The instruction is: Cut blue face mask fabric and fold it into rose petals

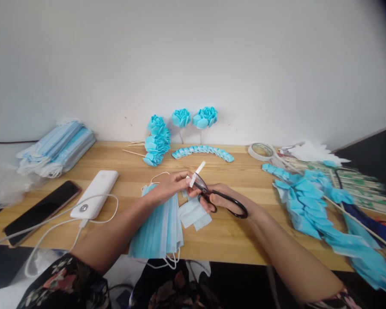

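Observation:
My right hand (221, 196) is closed round the black handles of a pair of scissors (233, 205), whose blades point up and left. Pinched in the fingers of my left hand (171, 185) is a narrow white strip (198, 170) that crosses the scissor blades. Whether the blades have cut into it cannot be made out. Under my left wrist lie several blue face masks (154, 234) with white ear loops. Pale blue cut pieces (195, 213) rest on the wooden table (238, 244) just below the scissors.
Blue flowers on sticks (206, 118) stand or lie by the wall, behind a pleated blue strip (202, 150). At left are a mask stack (64, 143), a phone (41, 210) and a cabled power bank (96, 193). A tape roll (260, 151) and blue petal strips (304, 206) lie at right.

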The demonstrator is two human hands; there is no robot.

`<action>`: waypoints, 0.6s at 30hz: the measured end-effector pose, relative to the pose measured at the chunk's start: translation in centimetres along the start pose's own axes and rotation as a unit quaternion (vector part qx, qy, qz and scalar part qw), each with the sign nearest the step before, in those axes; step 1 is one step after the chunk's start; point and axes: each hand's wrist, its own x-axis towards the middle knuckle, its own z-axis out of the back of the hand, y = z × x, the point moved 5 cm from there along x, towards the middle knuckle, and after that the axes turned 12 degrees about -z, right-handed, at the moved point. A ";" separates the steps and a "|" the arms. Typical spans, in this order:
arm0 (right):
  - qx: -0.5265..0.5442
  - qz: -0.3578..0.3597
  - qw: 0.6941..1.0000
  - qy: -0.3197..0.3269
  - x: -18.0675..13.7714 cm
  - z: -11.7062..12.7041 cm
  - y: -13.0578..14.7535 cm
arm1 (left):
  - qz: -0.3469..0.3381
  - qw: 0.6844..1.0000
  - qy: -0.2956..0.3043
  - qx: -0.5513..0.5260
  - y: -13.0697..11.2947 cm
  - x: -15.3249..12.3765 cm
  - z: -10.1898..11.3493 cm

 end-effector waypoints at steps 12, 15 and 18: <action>-0.013 0.003 1.000 -0.009 0.0 -0.1 0.2 | -0.016 0.997 0.004 0.076 -0.4 0.1 -0.1; -0.008 0.006 1.000 -0.008 0.0 -0.1 0.3 | -0.015 0.998 0.014 0.067 -0.5 0.1 -0.2; 0.000 0.010 1.000 -0.007 0.0 -0.1 0.2 | -0.014 0.998 0.013 0.064 -0.5 0.2 -0.2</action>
